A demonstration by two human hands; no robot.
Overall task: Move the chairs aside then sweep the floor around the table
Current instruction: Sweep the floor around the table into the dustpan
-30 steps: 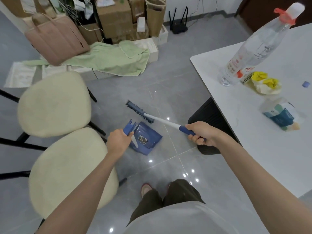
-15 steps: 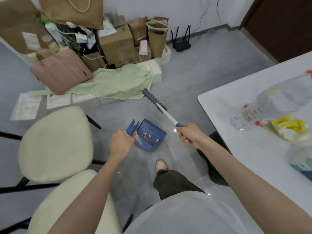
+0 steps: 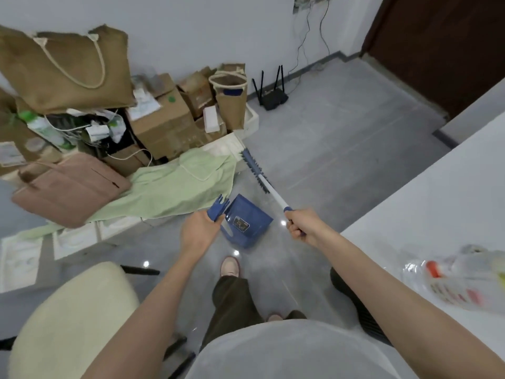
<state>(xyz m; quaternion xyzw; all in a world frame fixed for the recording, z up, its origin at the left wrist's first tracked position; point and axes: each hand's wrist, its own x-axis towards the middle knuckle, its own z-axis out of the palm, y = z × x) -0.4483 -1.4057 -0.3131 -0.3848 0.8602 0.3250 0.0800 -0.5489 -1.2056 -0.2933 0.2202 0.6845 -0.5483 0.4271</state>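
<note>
My left hand (image 3: 198,233) grips the handle of a blue dustpan (image 3: 247,220), which hangs above the grey floor (image 3: 341,149) ahead of my feet. My right hand (image 3: 304,226) grips the blue end of a hand broom (image 3: 263,180) with a white shaft; its blue bristle head points up and away toward the green cloth. One cream-cushioned chair (image 3: 71,315) stands at the lower left. The white table (image 3: 426,212) runs along the right side.
A green cloth (image 3: 175,190), a pink bag (image 3: 68,187), cardboard boxes (image 3: 161,124) and jute bags (image 3: 62,69) are piled against the far wall. A black router (image 3: 273,97) sits on the floor by the wall. A blurred plastic bottle (image 3: 459,280) lies on the table. A dark door (image 3: 442,50) is far right.
The view has tilted up toward the wall as I stepped forward. The broom head swung from over the dustpan to pointing up and away. Both hands kept their grip.
</note>
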